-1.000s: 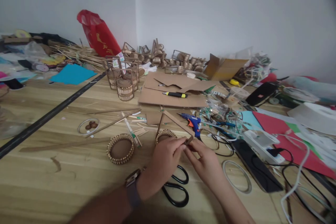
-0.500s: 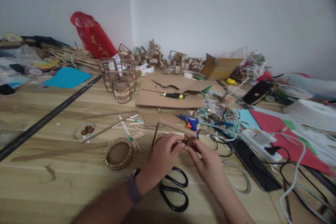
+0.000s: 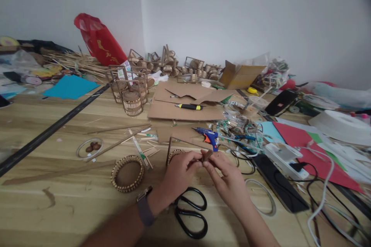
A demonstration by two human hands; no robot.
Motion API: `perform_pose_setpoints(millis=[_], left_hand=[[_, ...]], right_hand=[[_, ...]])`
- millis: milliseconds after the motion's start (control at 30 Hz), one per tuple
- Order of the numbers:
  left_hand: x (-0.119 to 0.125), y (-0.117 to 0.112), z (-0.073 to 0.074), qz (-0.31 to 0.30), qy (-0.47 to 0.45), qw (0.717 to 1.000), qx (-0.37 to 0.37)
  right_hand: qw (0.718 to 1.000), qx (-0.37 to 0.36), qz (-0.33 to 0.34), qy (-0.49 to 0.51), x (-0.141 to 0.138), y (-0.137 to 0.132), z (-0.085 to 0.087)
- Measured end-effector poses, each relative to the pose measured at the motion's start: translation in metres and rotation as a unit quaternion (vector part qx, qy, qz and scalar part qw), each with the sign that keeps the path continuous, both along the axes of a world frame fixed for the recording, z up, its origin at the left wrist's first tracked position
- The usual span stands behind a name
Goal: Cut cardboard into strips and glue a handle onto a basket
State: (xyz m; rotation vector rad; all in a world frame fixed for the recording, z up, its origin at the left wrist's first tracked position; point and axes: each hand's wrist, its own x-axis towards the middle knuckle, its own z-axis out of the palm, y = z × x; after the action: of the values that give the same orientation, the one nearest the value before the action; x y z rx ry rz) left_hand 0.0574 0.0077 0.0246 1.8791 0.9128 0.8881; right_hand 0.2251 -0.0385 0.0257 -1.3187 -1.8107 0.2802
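My left hand (image 3: 181, 170) and my right hand (image 3: 224, 171) meet over the middle of the table, both closed, pinching a brown strip (image 3: 207, 156) between the fingertips. The strip looks like the bent end of a thin square handle frame (image 3: 185, 140), which rises behind my left hand. Partly hidden by that hand is a small round basket (image 3: 174, 155) at the frame's foot. To the left lies another round basket (image 3: 113, 173) with a slatted rim. Black-handled scissors (image 3: 199, 212) rest below my hands, blades hidden under my left wrist.
Beyond my hands lie a blue glue gun (image 3: 207, 134) and cardboard (image 3: 162, 112) with a yellow-black utility knife (image 3: 189, 107). Finished-looking baskets (image 3: 132, 104) stand behind. At right are a phone (image 3: 278, 185), a power strip (image 3: 285, 158) and loose cables. A ring (image 3: 78, 150) surrounds brown beads (image 3: 94, 146).
The view has shifted slightly. The brown strip's end now shows tilted more upright between my fingertips, and both hands keep their pinch on it.
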Motion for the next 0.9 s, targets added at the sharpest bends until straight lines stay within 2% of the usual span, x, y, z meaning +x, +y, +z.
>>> perform_pose_setpoints(millis=[233,333,467,633,900], left_hand=[[0.004,-0.003,-0.012,0.026,-0.001,0.998,0.050],[0.005,-0.004,-0.017,0.035,-0.026,0.996,0.079],[0.005,-0.003,-0.020,0.038,-0.037,0.995,0.084],[0.005,-0.004,-0.019,0.041,-0.031,0.997,0.062],[0.005,-0.003,-0.022,0.037,-0.037,0.996,0.070]], right_hand=[[1.000,-0.011,0.008,0.015,0.000,0.001,0.001],[0.999,-0.032,0.023,0.020,0.004,0.003,0.010],[0.998,-0.020,0.047,0.046,0.018,0.013,0.030],[0.982,-0.069,0.141,0.106,0.035,0.038,0.045],[0.922,-0.181,0.281,0.193,0.042,0.064,0.041]])
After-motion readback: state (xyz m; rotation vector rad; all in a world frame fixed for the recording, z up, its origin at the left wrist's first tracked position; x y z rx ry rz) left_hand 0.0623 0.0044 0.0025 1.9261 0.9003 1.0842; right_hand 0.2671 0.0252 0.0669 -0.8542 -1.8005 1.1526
